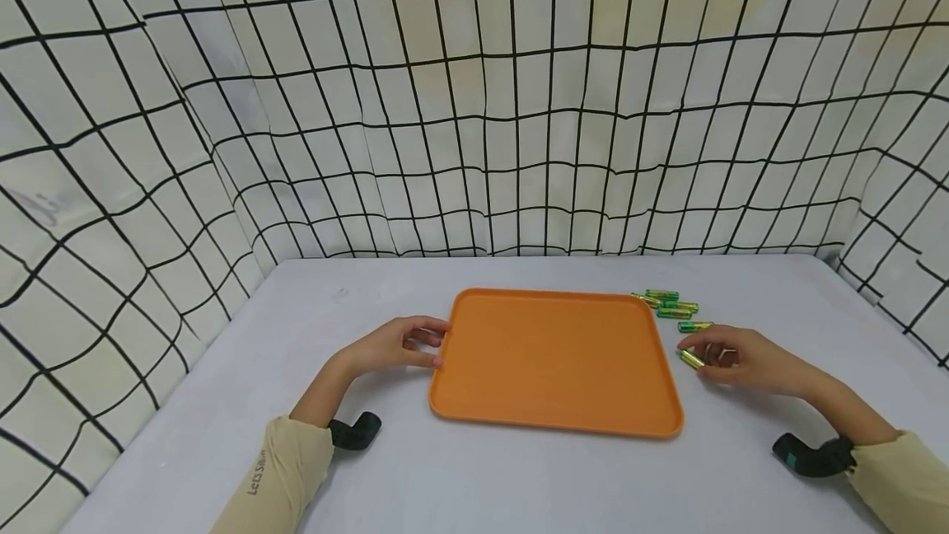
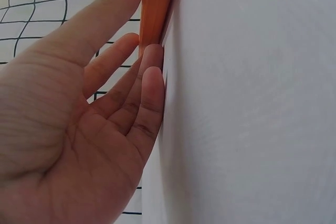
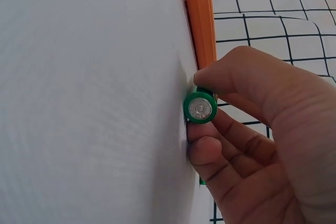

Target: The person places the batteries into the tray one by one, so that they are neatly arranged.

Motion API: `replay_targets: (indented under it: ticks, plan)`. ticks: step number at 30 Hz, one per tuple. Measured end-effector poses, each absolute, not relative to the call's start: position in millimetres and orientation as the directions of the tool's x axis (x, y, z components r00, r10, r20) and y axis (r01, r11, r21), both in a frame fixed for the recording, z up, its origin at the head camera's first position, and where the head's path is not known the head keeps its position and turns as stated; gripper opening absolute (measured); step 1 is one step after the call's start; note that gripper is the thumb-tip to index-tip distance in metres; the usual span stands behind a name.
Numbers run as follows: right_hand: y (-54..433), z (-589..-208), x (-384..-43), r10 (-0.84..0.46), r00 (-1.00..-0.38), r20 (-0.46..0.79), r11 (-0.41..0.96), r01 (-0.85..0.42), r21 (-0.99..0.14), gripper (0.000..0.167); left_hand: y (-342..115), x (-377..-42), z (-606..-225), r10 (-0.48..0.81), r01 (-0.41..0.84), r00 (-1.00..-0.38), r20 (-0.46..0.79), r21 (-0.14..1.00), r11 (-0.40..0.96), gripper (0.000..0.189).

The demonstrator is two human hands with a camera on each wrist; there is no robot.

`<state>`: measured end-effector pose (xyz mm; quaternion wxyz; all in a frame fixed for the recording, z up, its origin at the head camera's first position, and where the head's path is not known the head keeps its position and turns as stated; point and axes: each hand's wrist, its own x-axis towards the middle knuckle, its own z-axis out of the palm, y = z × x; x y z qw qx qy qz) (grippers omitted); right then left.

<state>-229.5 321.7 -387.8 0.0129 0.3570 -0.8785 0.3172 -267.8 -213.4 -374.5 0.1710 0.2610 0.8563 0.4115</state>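
An orange tray lies flat on the white table. At its left edge is my left hand, fingers loosely bent and fingertips at the rim; the left wrist view shows the thumb and fingers reaching the tray's side without wrapping round it. Just off the tray's right edge, my right hand pinches a green and gold battery between thumb and fingers. That battery's flat silver end faces the right wrist camera, low against the table. Another battery lies just behind the right hand's fingers.
Several more green batteries lie in a loose group by the tray's back right corner. White walls with a black grid net enclose the table at the back and sides. A black wrist camera sits on each forearm.
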Motion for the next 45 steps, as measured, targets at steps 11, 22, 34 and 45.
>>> replay_targets:
  ticks: [11, 22, 34, 45]
  plan:
    - [320.0, -385.5, -229.1, -0.574, -0.768, 0.284, 0.561, -0.622, -0.547, 0.033, -214.6, -268.6, -372.2, 0.579, 0.279, -0.811, -0.085, 0.813, 0.511, 0.062]
    - [312.0, -374.7, -226.9, -0.498, -0.824, 0.272, 0.601, -0.554, -0.577, 0.032, -213.9, -267.7, -371.0, 0.576, 0.277, -0.813, -0.084, 0.814, 0.511, 0.062]
    - [294.1, -359.9, -224.6, -0.449, -0.858, 0.249, 0.624, -0.5, -0.601, 0.032, -215.9, -267.1, -372.7, 0.562, 0.262, -0.822, -0.093, 0.814, 0.519, 0.062]
    - [285.2, -359.3, -220.3, -0.374, -0.916, 0.147, 0.662, -0.375, -0.649, 0.034, -214.6, -269.6, -377.1, 0.571, 0.274, -0.815, -0.096, 0.805, 0.526, 0.062]
